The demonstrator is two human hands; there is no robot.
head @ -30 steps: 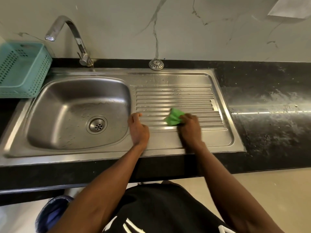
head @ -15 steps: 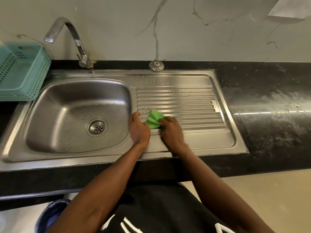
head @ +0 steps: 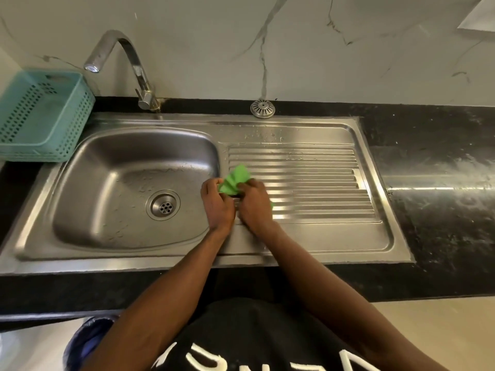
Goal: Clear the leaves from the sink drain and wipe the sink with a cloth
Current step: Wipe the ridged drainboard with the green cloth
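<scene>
Both hands — left hand (head: pixel 218 200), right hand (head: pixel 253 203) — pinch the green cloth (head: pixel 235 180) over the drainboard (head: pixel 308 183).

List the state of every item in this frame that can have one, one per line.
Green cloth: bunched, held on the drainboard by both hands.
Left hand: fingers curled on the cloth's left edge.
Right hand: gripping the cloth.
Sink drain: uncovered, no leaves visible.
Sink basin: wet with droplets, no standing water.
Faucet: not running.
Teal basket: upright on the counter; contents unclear.

Bright, even light; glare streaks the drainboard (head: pixel 300 183) and wet countertop (head: pixel 439 183); wide-angle bending at edges.
</scene>
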